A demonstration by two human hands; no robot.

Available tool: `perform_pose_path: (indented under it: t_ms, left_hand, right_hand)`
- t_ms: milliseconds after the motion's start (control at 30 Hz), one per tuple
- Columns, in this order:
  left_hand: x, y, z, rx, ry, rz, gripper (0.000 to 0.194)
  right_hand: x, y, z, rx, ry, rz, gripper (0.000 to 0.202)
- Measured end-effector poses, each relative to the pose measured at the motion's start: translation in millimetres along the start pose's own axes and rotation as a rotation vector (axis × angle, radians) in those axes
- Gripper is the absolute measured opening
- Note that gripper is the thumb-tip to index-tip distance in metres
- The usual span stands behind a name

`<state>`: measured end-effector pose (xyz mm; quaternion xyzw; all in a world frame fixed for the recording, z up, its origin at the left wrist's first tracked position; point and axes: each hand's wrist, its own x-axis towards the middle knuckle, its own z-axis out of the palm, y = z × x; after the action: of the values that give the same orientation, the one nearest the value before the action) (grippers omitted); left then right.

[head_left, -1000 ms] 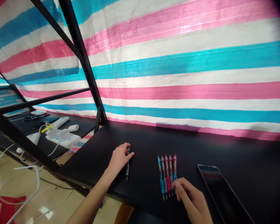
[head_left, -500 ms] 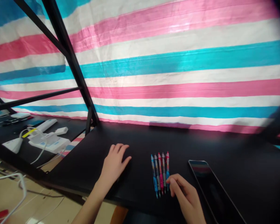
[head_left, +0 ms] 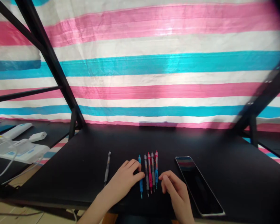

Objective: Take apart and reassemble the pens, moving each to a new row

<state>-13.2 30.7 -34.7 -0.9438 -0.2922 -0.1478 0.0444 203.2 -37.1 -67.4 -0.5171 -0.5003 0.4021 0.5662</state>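
Pens (head_left: 150,178), slim, translucent, sleeved in blue, pink and grey, lie on the smooth black surface (head_left: 121,140). Left grip (head_left: 126,177) holds the blue pen (head_left: 141,185); right grip (head_left: 176,191) curls narrow

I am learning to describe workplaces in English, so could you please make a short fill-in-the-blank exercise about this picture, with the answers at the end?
1. The fingers of the left hand are at a pen with a ____ grip.
2. Counting that one, ____ pens are in view.
3. The smartphone lies nearer to the ____ hand.
4. The colour of the tabletop is ____.

Missing words: blue; six; right; black.
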Motion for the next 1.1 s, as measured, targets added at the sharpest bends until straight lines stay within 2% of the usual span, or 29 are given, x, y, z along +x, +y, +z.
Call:
perform_pose_path:
  t_ms: [67, 167, 300, 400, 533, 600, 667, 700, 767, 833, 900, 967, 1100]
  left_hand:
    - [-1.1, -3.5, -2.8, 0.036, 0.057, 0.03, 0.015]
    - [-1.9, -4.7, -11.4, 0.041, 0.234, 0.065, 0.03]
    - [2.6, 7.2, -20.5, 0.033, 0.417, 0.046, 0.037]
    - [5.5, 20.1, -16.9, 0.004, 0.511, 0.018, 0.037]
    - [2.4, 28.2, -2.0, -0.095, 0.61, -0.129, 0.032]
    - [0.1, 30.4, 6.3, -0.267, 0.699, -0.311, 0.043]
    - [-1.7, 34.5, 13.8, -0.63, 0.817, -0.531, 0.056]
    - [-2.5, 37.2, 17.0, -0.851, 0.84, -0.613, 0.058]
    - [-4.2, 43.0, 21.8, -1.231, 0.781, -0.729, 0.048]
    - [-5.7, 47.4, 24.1, -1.45, 0.717, -0.835, 0.03]
    - [-6.5, 49.5, 24.1, -1.55, 0.742, -0.926, 0.024]
    - [-6.1, 50.3, 22.3, -1.605, 0.787, -0.971, 0.028]
    - [-3.1, 52.6, 17.4, -1.602, 0.78, -1.029, 0.032]
  right_hand:
    - [-0.1, 0.7, -0.2, 0.006, 0.001, -0.001, 0.043]
    - [-1.1, -1.7, 0.5, 0.024, -0.014, -0.012, 0.042]
    - [-1.9, -7.0, 4.3, -0.041, -0.122, -0.061, 0.043]
    - [-0.7, -4.7, 7.1, -0.137, -0.141, -0.073, 0.042]
    - [1.3, 3.1, 7.1, -0.155, -0.051, -0.053, 0.041]
    - [1.4, 4.5, 6.1, -0.125, 0.0, -0.034, 0.041]
    - [0.9, 3.9, 5.4, -0.102, 0.025, -0.023, 0.041]
    - [0.6, 3.1, 5.4, -0.095, 0.024, -0.02, 0.041]
    - [0.3, 1.3, 5.8, -0.09, 0.011, -0.013, 0.039]
    - [0.6, -0.8, 6.6, -0.09, -0.007, -0.005, 0.038]
    - [1.5, -3.2, 7.3, -0.09, -0.034, -0.005, 0.037]
    - [2.4, -5.3, 7.8, -0.097, -0.064, -0.023, 0.039]
    - [2.0, -2.6, 7.6, -0.113, -0.057, -0.047, 0.037]
